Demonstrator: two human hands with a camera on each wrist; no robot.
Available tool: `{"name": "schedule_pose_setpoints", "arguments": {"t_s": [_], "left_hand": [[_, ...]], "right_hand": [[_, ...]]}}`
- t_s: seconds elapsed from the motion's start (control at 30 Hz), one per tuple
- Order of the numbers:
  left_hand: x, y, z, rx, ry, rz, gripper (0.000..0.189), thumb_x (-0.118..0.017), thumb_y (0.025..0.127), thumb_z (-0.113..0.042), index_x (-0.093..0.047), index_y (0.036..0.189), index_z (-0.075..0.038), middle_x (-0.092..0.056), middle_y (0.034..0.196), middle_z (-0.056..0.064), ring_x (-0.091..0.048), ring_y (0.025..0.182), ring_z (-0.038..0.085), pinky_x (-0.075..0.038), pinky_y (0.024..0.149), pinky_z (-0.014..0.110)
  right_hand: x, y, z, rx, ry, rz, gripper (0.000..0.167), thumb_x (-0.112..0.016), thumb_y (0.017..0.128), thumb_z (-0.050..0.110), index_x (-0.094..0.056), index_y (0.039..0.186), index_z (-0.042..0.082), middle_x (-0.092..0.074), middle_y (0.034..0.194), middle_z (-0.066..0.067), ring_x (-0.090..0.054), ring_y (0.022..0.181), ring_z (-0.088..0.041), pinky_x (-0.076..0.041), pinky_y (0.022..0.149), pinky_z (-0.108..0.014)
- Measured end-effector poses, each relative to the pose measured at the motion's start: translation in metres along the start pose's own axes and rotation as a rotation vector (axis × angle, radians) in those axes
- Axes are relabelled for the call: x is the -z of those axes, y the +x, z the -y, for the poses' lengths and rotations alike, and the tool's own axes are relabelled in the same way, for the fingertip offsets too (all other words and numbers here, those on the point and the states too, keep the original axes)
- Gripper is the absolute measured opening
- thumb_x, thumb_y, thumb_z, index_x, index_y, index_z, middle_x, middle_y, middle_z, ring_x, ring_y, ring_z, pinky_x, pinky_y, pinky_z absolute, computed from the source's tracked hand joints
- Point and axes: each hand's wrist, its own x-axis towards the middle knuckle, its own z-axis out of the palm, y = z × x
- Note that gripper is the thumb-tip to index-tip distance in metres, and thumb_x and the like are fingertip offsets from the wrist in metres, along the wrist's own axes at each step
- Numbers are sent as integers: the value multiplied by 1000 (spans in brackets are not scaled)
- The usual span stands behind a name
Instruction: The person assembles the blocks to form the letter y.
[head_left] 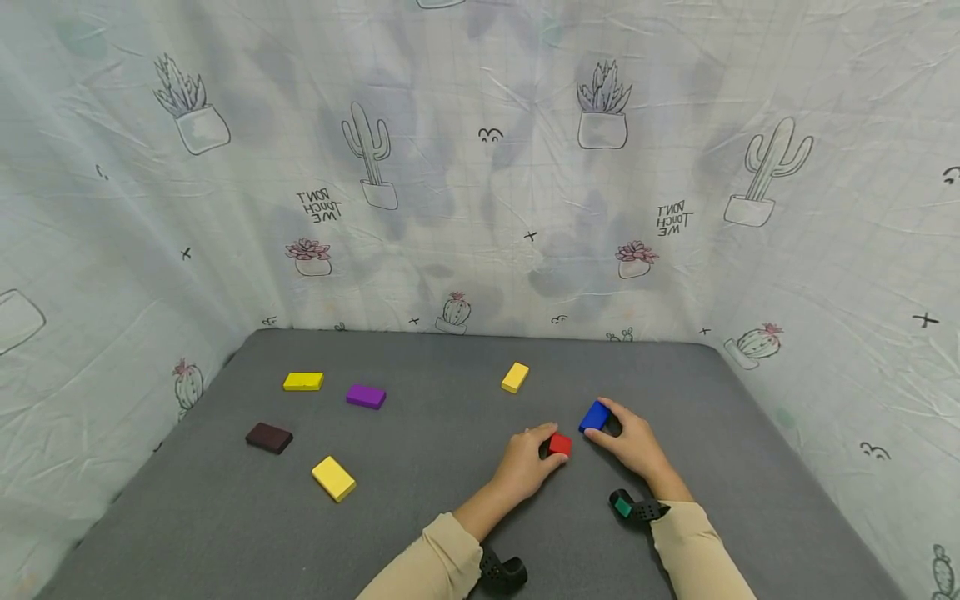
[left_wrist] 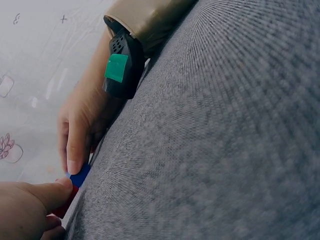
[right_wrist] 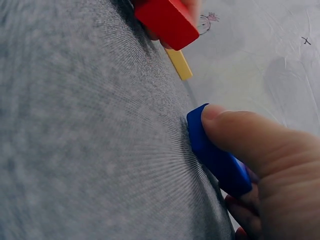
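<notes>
Between thumb and fingers my left hand pinches a red block, seen in the head view right of the middle. Just to its right, my right hand grips a blue block by its ends, with the thumb on the near end. A small gap separates the two blocks in the head view. From the right wrist, the blue block appears at or close to the grey cloth, the red block above it in the picture. Fingers partly cover both blocks in the left wrist view.
A yellow block lies beyond the hands. To the left are another yellow block, a purple block, a dark brown block and a nearer yellow block. Printed curtains stand around the grey table.
</notes>
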Motion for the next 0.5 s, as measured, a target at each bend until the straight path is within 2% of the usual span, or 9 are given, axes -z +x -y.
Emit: {"name": "schedule_pose_setpoints", "arguments": {"t_s": [0.27, 0.5], "left_hand": [[1, -1, 1, 27, -42, -31, 47, -72, 85, -23, -61, 125, -2, -66, 118, 14, -63, 110, 26, -52, 91, 38], [3, 0, 0, 25, -58, -47, 47, -71, 85, -22, -60, 125, -1, -66, 118, 15, -63, 110, 24, -52, 90, 36]], "right_hand": [[-1, -1, 2, -16, 2, -10, 70, -69, 85, 37, -43, 141, 2, -44, 139, -30, -43, 126, -48, -37, 101, -62], [-1, -1, 3, -13, 11, -20, 70, -69, 86, 36, -43, 141, 2, -44, 139, -31, -43, 126, -48, -37, 100, -62]]}}
